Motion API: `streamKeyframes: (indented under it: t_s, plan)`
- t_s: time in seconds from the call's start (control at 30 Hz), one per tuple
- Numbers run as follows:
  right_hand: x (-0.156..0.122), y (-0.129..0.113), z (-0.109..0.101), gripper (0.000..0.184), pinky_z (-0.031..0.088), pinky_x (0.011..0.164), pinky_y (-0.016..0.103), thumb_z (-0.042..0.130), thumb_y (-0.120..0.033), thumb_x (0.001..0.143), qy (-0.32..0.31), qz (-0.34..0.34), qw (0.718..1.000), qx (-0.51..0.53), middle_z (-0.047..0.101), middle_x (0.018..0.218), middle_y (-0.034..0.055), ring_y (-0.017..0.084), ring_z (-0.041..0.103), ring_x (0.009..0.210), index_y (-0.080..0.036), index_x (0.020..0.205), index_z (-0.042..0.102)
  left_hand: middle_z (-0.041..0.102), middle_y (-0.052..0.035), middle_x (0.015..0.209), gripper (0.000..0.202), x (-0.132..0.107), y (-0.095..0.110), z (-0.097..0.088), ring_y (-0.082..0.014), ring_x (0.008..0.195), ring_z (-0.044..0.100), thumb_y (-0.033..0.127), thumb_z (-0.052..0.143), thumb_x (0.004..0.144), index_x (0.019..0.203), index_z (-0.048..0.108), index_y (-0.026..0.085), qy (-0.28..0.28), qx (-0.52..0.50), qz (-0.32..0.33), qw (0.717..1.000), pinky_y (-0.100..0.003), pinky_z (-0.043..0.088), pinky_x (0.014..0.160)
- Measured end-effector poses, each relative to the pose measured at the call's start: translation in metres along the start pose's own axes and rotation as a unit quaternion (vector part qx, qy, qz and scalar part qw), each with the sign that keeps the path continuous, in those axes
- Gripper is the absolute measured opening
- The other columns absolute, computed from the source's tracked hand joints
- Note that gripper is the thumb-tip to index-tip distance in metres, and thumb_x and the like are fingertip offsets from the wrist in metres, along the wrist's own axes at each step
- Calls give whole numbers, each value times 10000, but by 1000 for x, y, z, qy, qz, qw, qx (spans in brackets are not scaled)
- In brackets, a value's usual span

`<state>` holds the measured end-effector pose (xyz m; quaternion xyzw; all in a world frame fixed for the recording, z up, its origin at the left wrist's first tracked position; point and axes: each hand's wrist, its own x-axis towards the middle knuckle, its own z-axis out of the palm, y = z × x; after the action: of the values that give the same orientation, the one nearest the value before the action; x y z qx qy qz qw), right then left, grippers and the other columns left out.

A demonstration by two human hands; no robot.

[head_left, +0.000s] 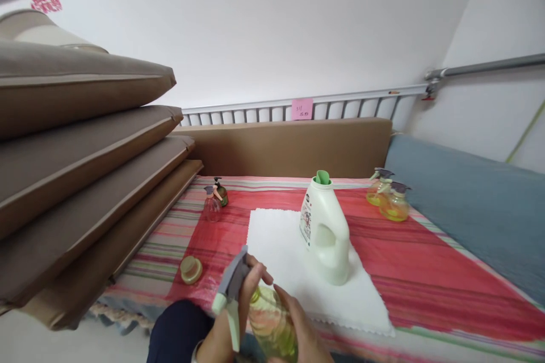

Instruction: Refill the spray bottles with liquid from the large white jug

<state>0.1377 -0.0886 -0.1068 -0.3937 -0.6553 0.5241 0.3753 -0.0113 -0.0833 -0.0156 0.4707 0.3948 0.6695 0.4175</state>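
Observation:
My left hand (250, 286) is closed on a trigger spray head (234, 281), grey on top with a pale green nozzle and trigger. Yellow-tinted and clear, the spray bottle (272, 320) is tilted in my right hand (304, 329), its fingers wrapped round the side. My left fingers cover the bottle's neck, so I cannot tell whether the head is seated on it. Just beyond stands a large pale green jug (326, 238) with a handle and a green spout, on a white cloth (272, 232). A pale round cap (191, 270) lies to the left.
Two spray bottles with yellow liquid (394, 207) stand at the back right. At the back left are a pink clear spray bottle (212, 208) and a dark pump bottle (221, 193). Stacked brown cushions (93, 130) rise on the left; a blue cushion (464, 193) borders the right.

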Motion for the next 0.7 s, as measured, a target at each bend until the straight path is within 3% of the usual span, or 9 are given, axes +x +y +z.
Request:
streamKeyframes:
  t_s: [0.17,0.3,0.37,0.47,0.57,0.63,0.7]
  plan:
    - [-2,29,-5,896,248,1065,409,658,-29,481,41,9,998,53,443,1360,108,317,361,1272,-229,1322,419,599,-15,616,227,24,35,-7,-178,665,581,343,599,760,610,614,173,43,-58,58,996,-328,461,744]
    - [3,53,-13,825,335,1008,399,699,-151,531,111,20,980,162,510,1285,103,297,452,1201,-239,1297,406,611,7,681,165,47,77,-41,-136,633,573,346,638,707,695,631,181,125,-157,113,973,-293,503,664]
    - [12,58,-16,810,380,963,404,721,-243,553,158,18,966,205,541,1238,112,293,498,1149,-234,1285,374,613,16,698,152,54,80,-59,-119,640,575,334,630,710,717,635,182,184,-173,132,959,-267,511,655]
    - [34,58,-19,801,407,928,416,727,-322,566,200,-4,958,206,561,1206,122,289,521,1114,-224,1265,349,622,26,672,169,56,48,-66,-114,601,585,328,664,662,722,630,173,227,-108,110,962,-237,507,606]
    - [58,56,-16,789,399,946,409,718,-320,565,216,-24,960,179,556,1215,114,278,517,1122,-220,1258,355,669,2,652,219,46,-11,-51,-179,643,642,387,697,637,702,652,183,147,21,-17,989,-293,529,642]
    - [71,54,-12,773,399,955,396,709,-287,564,221,-29,961,165,547,1230,105,272,506,1143,-227,1254,365,713,-62,666,253,38,-48,-37,-267,704,676,365,766,541,671,690,161,122,52,-56,990,-355,544,658]
    - [81,54,-8,757,392,969,390,700,-239,562,223,-33,964,143,543,1241,97,271,493,1163,-237,1248,380,743,-120,817,329,35,-77,-27,-323,859,673,369,778,521,755,727,145,111,83,-89,986,-409,531,787]
